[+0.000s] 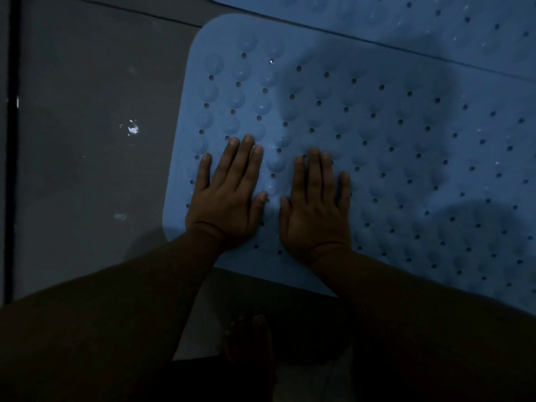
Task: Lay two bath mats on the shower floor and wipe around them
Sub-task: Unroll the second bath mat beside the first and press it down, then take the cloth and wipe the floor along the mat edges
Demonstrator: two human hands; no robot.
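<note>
A blue rubber bath mat [362, 117] with holes and suction bumps lies flat on the grey shower floor [95, 82]. A second blue mat [406, 21] lies beyond it at the top, their edges meeting along a dark line. My left hand [229, 192] presses flat on the near mat's left part, fingers straight. Beside it, my right hand [316, 204] presses flat on the same mat, fingers straight. Neither hand holds anything.
The light is dim. A dark vertical strip [11, 140] runs down the far left edge. Wet glints [132, 129] show on the floor left of the mat. My bare foot [249, 340] stands on the floor just below the mat's near edge.
</note>
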